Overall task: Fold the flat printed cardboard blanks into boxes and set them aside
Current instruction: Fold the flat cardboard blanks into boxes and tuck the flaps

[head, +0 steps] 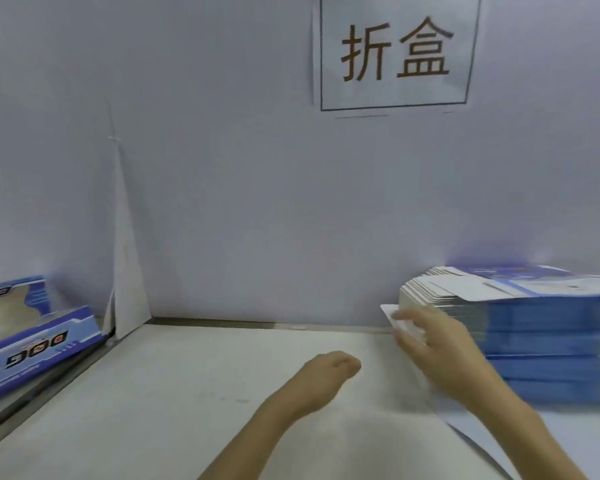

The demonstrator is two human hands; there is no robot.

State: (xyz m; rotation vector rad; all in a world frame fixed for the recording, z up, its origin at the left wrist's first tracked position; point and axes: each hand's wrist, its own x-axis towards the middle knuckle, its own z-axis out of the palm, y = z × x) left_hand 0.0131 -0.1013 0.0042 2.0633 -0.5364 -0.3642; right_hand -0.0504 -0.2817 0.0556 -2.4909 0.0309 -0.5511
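Note:
A tall stack of flat blue-printed cardboard blanks (541, 327) sits on the table at the right, against the back wall. My right hand (437, 351) is at the stack's left side and holds one cardboard blank (454, 414), white side showing, which slopes down toward the table; the view is blurred there. My left hand (329, 372) hovers over the middle of the table with its fingers curled under and holds nothing. Folded blue boxes (42, 344) lie at the far left.
A pale wall panel with a paper sign (395, 53) closes off the back of the white table (187, 393). A white folded sheet (125, 271) leans in the back left corner. The table's left edge drops to where the folded boxes lie.

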